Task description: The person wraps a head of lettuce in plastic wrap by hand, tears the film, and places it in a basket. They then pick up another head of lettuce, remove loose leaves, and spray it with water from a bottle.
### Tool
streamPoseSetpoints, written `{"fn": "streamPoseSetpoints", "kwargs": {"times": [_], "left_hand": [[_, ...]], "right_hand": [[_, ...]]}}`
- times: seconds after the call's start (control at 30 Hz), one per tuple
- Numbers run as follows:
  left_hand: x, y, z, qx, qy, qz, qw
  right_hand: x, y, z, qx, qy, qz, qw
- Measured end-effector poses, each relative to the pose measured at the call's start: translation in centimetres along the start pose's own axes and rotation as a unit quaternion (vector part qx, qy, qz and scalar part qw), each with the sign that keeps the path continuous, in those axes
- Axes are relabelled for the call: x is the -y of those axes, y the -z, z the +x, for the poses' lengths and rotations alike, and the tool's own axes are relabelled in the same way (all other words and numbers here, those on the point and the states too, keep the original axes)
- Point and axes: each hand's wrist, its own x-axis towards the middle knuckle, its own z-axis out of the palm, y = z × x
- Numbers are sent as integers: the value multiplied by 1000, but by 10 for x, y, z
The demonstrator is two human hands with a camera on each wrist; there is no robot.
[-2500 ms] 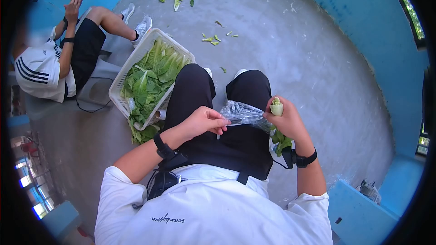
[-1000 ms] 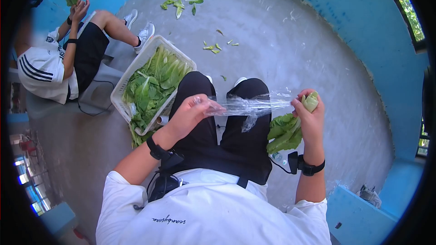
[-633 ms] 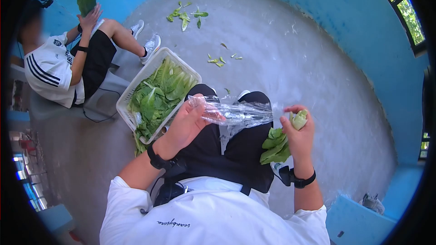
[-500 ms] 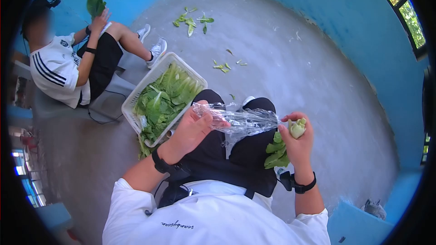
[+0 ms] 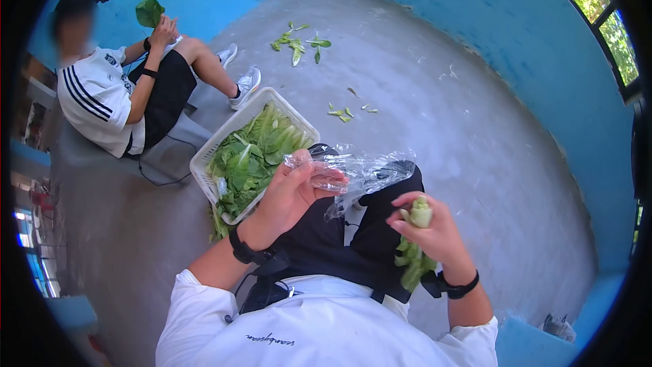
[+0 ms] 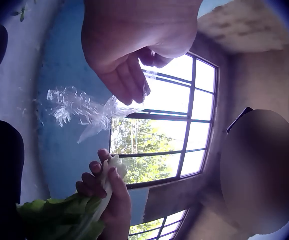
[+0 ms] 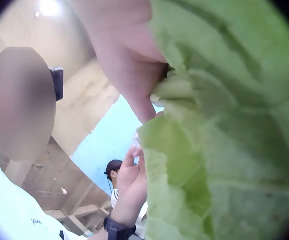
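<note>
Blue walls (image 5: 468, 10) surround a grey floor (image 5: 489, 183), which carries a white crate (image 5: 227, 128) beside the left leg (image 5: 316, 228) of a seated person (image 5: 326, 316), presumably for easy reach. Greens (image 5: 243, 163) heap it to the rim; some loose leaves (image 5: 219, 225) lie outside its near corner, and scraps (image 5: 297, 47) dot the floor past its far corner, apparently kept apart from the heap. Above the leg, the left hand (image 5: 288, 194) holds up clear film (image 5: 377, 171), its bent fingers showing through; whether the thumb pinches it cannot be told. Raised so, the film's loose end spreads rightward, probably to keep it from bunching. The right hand (image 5: 440, 234) grips a bunch (image 5: 411, 261) round its pale stem (image 5: 421, 212), butt uppermost, leaves hanging, a hold that likely spares the softer blades. Bunch and film are near but apart. Past the crate's left edge, a second person (image 5: 102, 92) sits holding up one leaf (image 5: 149, 13).
</note>
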Motion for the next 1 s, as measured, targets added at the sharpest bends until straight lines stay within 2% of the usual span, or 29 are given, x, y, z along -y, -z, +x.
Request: {"fn": "streamPoseSetpoints", "kwargs": {"times": [0.13, 0.27, 0.47, 0.5, 0.6, 0.63, 0.73, 0.77, 0.87, 1.0], "left_hand": [[0, -11, -5, 28, 30, 4, 999], [5, -17, -10, 47, 80, -4, 996], [11, -20, -12, 82, 127, 0, 989], [16, -17, -11, 68, 89, -24, 993], [6, -2, -5, 13, 55, -36, 998], [3, -5, -4, -43, 39, -29, 998], [-5, 18, 2, -58, 24, -13, 998], [-5, 20, 2, -108, 17, -1, 994], [-2, 34, 5, -148, 4, -52, 988], [6, 45, 13, -144, -7, -106, 984]], "right_hand": [[-4, -11, 15, -20, 41, -4, 999], [-10, -17, 24, -77, 46, 40, 995], [-17, -16, 26, -115, 68, 84, 987], [-16, -13, 25, -117, 65, 80, 988], [-12, 0, 18, -124, 58, 65, 988], [-12, 4, 15, -127, 57, 60, 988], [-17, 20, 8, -127, 49, 68, 988], [-17, 24, 5, -134, 44, 68, 988], [-12, 27, -2, -143, 40, 65, 987], [-8, 25, -7, -119, 49, 42, 991]]}}
